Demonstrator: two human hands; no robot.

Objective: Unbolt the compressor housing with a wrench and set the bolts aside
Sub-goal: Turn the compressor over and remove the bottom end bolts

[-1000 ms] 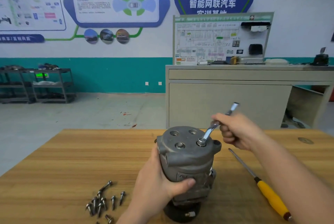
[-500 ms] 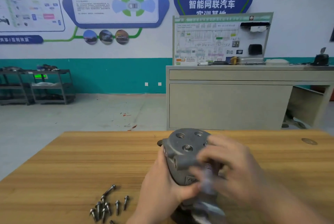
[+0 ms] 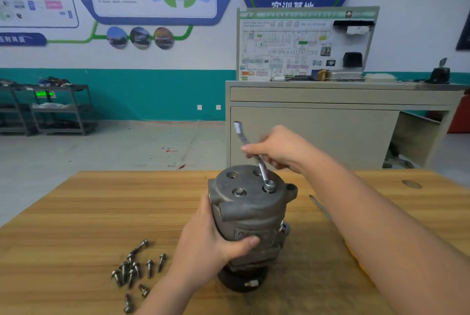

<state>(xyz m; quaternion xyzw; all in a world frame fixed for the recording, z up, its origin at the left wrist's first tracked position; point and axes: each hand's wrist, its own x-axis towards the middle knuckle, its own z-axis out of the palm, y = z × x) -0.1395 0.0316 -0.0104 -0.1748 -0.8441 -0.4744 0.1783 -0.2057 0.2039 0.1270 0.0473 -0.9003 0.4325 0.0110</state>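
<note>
Compressor housing stands upright on wooden table, near its front edge. Your left hand wraps housing's side, thumb across front. Your right hand grips wrench shaft; ring end sits on top-face bolt. Loose bolts lie clustered left of housing.

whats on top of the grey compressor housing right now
On the grey metal compressor housing, the silver wrench, held by the right hand, sits on one bolt. Another bolt and two holes show; the hole depths are hidden.
</note>
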